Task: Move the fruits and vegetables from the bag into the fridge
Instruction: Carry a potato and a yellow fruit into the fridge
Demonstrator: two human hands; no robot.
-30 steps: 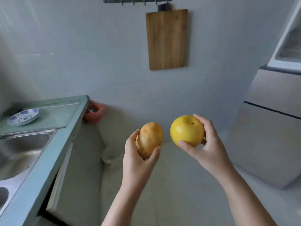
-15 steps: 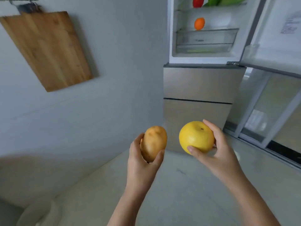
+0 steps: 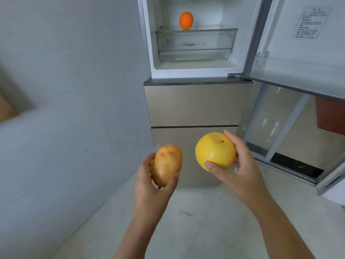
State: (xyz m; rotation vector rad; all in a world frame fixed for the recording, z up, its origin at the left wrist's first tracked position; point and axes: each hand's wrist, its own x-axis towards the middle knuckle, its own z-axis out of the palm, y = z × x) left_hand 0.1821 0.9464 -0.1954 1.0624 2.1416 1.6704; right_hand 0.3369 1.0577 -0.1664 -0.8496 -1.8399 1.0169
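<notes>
We hold a potato (image 3: 166,164) in the left hand (image 3: 153,186), thumb on one side and fingers curled round the other, long axis roughly upright. The right hand (image 3: 240,172) grips a round yellow fruit (image 3: 214,151), thumb across its lower front, fingers behind. Both are in mid-air just beside each other, not touching, in front of the fridge (image 3: 196,103) and outside it.

Vs half a sec ago: same grips and same spacing btw the two items. The view has swung right and closer, so the fridge now sits centre frame and looks bigger. The wooden board (image 3: 5,109) that filled the upper left is down to a sliver at the left edge. The red and green items at the top of the fridge have gone out of frame.

Containers: the upper fridge compartment stands open, w/ an orange (image 3: 186,20) alone on the glass shelf, above a clear drawer (image 3: 195,43). A pale green streak shows thru the drawer's btm edge; we can't tell what it is. The two lower fridge fronts are closed.

The fridge door (image 3: 302,58) is swung out to the right, w/ a printed label (image 3: 309,23) on its inner face. Grey wall (image 3: 74,90) to the left, pale floor (image 3: 196,221) below, a sliding glass door (image 3: 280,128) to the right under the open fridge door.
</notes>
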